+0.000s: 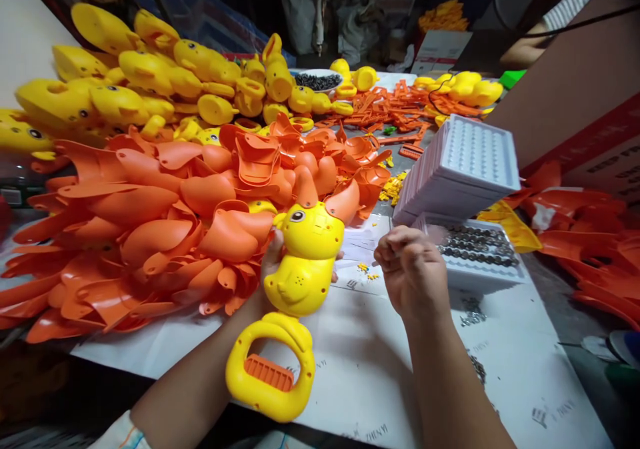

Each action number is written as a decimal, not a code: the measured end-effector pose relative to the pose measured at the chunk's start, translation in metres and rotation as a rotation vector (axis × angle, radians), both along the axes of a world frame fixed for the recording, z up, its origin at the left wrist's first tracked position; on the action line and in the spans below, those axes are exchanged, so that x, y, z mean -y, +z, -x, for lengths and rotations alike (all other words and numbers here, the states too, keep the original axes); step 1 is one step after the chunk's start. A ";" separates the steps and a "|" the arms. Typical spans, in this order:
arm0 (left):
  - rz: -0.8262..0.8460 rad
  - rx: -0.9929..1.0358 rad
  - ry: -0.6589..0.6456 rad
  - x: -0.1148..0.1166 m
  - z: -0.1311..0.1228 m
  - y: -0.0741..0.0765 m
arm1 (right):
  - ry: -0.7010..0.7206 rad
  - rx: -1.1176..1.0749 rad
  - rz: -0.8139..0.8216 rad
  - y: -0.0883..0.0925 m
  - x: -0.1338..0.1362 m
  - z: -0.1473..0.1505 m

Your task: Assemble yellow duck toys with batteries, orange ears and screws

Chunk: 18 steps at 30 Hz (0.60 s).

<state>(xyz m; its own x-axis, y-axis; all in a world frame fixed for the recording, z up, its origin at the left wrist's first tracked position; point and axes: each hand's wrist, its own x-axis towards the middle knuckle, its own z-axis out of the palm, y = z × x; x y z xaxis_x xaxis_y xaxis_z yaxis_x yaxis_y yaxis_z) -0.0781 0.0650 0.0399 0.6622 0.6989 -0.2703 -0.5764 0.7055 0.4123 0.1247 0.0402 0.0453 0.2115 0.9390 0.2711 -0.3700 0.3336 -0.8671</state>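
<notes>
My left hand (273,252) grips a yellow duck-shaped toy (300,292) from behind, its looped handle hanging toward me with a ribbed orange insert (269,372) inside. Two orange flaps (344,200) stick up from its head. My right hand (413,269) is raised well apart from the toy, fingers curled together; I cannot tell whether they pinch anything. Just beyond it, dark round parts sit in rows on a white tray (517,277), near a taller tray stack (450,162). Orange pieces (150,202) heap up at my left, with yellow toys (150,72) piled behind them.
</notes>
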 end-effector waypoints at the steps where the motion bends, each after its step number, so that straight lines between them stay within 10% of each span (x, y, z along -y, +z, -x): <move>1: 0.031 0.000 -0.036 0.002 -0.004 -0.001 | 0.040 -0.127 -0.057 0.007 0.003 0.001; 7: 0.177 -0.094 -0.238 0.024 -0.024 -0.003 | 0.109 -0.416 -0.198 0.039 0.020 0.001; 18: 0.094 -0.143 -0.184 0.031 -0.036 0.002 | 0.163 -0.244 -0.177 0.029 0.017 0.004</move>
<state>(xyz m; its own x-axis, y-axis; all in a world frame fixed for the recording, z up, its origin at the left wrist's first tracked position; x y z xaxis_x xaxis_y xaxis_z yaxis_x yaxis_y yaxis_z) -0.0424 0.0342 0.0421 0.7266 0.5370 -0.4286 -0.3750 0.8326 0.4076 0.1208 0.0229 0.0742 0.1415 0.9089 0.3923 -0.6199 0.3903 -0.6807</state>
